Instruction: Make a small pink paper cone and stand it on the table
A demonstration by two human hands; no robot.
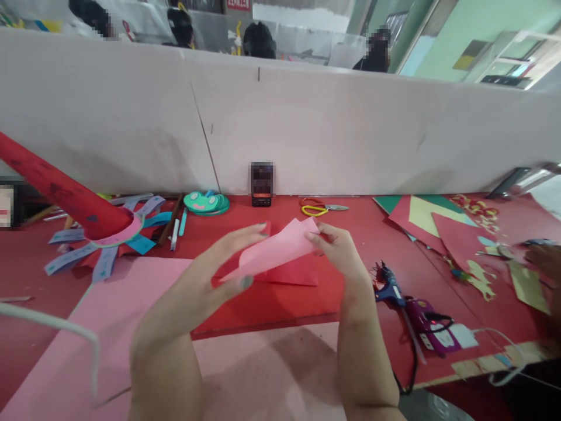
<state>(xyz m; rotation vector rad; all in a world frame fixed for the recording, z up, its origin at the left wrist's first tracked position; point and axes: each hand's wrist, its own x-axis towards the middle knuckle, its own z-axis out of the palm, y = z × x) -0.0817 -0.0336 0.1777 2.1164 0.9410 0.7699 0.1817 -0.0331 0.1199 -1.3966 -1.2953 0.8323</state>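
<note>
Head view. A small piece of pink paper [280,248] is raised over the middle of a red board [263,310], slanting from the left hand [213,269] up to the right. The right hand [335,242] pinches its far right corner between thumb and fingers. The left hand is spread, thumb apart from the fingers, around the paper's left end; whether it touches cannot be told. For good handling, the pinch should stay light, since thin paper probably creases easily; the left fingers would best support the loose end by its edge, with both ends kept level so that the paper does not twist.

Beneath the pink paper lies a red sheet [302,273], partly covered from sight. Along the far edge, left to right: a stack of green cutouts [205,203], an upright phone [262,184] near the white partition [307,128], and scissors [324,209]. At left, a red cone [87,204] ringed with paper strips leans above a large pink sheet [131,298]. At right, a glue gun [390,289] lies near a purple box [425,321]; these, with a dark cord [414,365], could hinder the right forearm. Farther right are coloured sheets [414,219] and another person's hand [546,257].
</note>
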